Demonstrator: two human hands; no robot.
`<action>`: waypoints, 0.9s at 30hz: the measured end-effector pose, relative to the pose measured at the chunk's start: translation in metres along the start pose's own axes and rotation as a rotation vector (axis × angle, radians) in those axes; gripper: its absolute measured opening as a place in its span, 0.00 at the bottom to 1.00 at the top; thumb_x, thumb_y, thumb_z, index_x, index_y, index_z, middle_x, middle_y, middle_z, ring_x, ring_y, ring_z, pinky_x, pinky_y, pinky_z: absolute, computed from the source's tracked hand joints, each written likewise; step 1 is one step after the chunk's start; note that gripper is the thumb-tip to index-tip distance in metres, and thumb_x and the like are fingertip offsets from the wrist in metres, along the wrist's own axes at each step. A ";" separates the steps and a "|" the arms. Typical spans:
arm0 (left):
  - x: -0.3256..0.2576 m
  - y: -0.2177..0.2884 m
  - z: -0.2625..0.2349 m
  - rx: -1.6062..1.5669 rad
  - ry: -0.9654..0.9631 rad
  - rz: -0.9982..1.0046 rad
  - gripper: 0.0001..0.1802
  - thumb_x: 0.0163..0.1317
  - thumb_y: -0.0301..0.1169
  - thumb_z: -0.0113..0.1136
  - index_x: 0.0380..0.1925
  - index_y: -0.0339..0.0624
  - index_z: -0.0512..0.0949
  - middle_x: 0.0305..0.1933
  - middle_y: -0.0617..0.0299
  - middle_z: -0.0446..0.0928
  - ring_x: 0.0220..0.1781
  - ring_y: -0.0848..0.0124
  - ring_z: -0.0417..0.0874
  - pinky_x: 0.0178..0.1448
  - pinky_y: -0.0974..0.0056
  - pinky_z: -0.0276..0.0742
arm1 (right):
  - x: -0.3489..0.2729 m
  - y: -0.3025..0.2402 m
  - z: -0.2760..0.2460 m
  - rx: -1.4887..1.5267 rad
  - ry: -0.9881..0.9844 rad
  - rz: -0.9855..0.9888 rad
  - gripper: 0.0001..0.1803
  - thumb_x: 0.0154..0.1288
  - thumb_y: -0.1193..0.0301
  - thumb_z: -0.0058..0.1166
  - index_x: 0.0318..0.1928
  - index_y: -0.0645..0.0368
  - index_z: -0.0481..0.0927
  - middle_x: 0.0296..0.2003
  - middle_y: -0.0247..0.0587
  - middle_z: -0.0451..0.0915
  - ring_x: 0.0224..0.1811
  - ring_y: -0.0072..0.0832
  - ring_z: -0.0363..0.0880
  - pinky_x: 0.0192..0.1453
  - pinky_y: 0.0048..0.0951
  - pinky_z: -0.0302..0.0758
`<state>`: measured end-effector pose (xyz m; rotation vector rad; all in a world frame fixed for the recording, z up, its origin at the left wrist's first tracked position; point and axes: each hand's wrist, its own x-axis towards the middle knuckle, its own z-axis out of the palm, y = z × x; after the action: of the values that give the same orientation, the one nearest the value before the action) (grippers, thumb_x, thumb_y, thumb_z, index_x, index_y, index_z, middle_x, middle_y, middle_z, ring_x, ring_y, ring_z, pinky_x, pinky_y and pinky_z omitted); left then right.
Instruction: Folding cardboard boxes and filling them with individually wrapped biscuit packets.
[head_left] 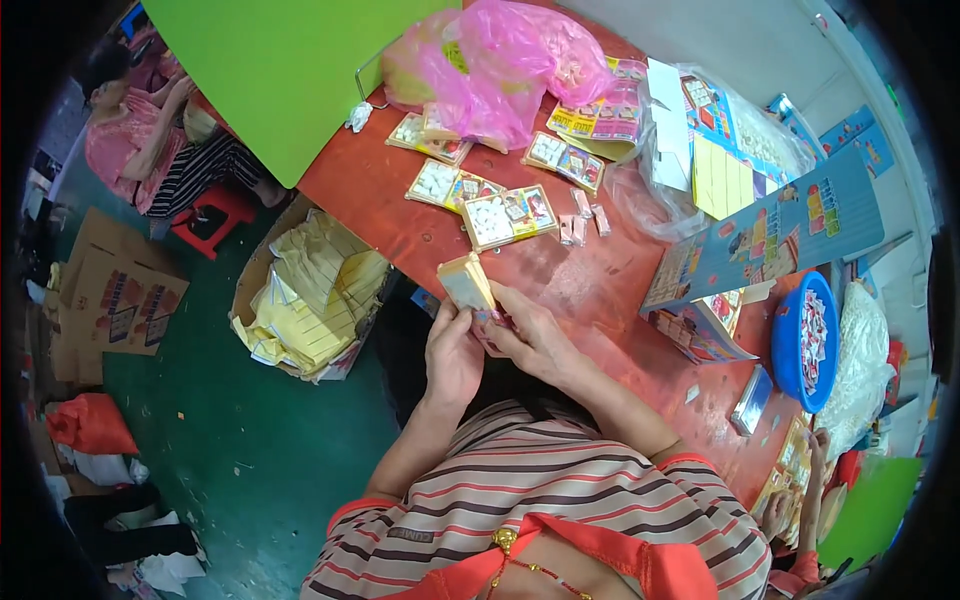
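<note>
Between both hands, near the table's front edge, I hold a small pale-yellow pack (466, 281) with some coloured print low on it. My left hand (453, 358) is closed round its left side, and my right hand (537, 332) grips it from the right. Whether it is one pack or several together I cannot tell. Just beyond lie flat packs (510, 218) with white pieces on one side and a colourful printed card on the other. Several small pink wrapped pieces (580, 222) rest to their right.
Pink plastic bags (480, 65) lie at the back of the red table (600, 290). On the right stand an open blue printed box (765, 235) and a blue basin (790, 345) of small wrapped pieces. A carton of yellow sheets (310, 290) sits on the floor. Co-workers are at far left and lower right.
</note>
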<state>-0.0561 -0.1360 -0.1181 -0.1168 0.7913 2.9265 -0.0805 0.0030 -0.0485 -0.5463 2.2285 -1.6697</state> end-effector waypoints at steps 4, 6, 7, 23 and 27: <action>0.009 0.007 -0.008 -0.124 0.085 -0.010 0.23 0.70 0.28 0.47 0.65 0.38 0.63 0.64 0.56 0.71 0.66 0.62 0.71 0.70 0.53 0.65 | 0.036 0.017 -0.038 -0.335 -0.024 -0.193 0.32 0.62 0.65 0.57 0.65 0.62 0.66 0.61 0.56 0.67 0.63 0.44 0.68 0.64 0.41 0.67; 0.013 0.007 -0.018 -0.171 0.085 -0.024 0.23 0.69 0.27 0.47 0.64 0.38 0.64 0.63 0.55 0.72 0.65 0.61 0.72 0.70 0.51 0.65 | 0.072 0.040 -0.061 -0.677 0.090 -0.208 0.39 0.57 0.58 0.60 0.66 0.60 0.64 0.64 0.55 0.65 0.66 0.50 0.64 0.67 0.49 0.62; 0.017 0.005 -0.025 -0.216 0.083 -0.052 0.23 0.69 0.27 0.48 0.64 0.38 0.65 0.62 0.54 0.72 0.64 0.60 0.73 0.70 0.49 0.66 | 0.088 0.053 -0.073 -0.843 0.130 -0.182 0.43 0.54 0.55 0.62 0.68 0.58 0.63 0.64 0.54 0.64 0.67 0.52 0.62 0.68 0.54 0.59; 0.026 -0.001 -0.029 -0.138 0.069 -0.005 0.28 0.67 0.28 0.51 0.67 0.37 0.60 0.66 0.48 0.68 0.69 0.48 0.68 0.71 0.42 0.64 | 0.041 0.048 -0.063 -1.119 0.229 -0.235 0.30 0.44 0.70 0.68 0.51 0.54 0.71 0.45 0.40 0.75 0.52 0.39 0.73 0.64 0.44 0.60; 0.023 0.000 -0.032 -0.204 0.023 -0.012 0.26 0.67 0.28 0.51 0.65 0.38 0.63 0.65 0.55 0.68 0.68 0.61 0.69 0.73 0.50 0.60 | 0.010 0.057 -0.045 -1.167 0.360 -0.502 0.19 0.47 0.76 0.60 0.43 0.55 0.76 0.41 0.38 0.76 0.49 0.34 0.75 0.63 0.42 0.62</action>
<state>-0.0775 -0.1503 -0.1485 -0.1715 0.4911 2.9915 -0.1167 0.0508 -0.0910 -1.1898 3.4221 -0.3981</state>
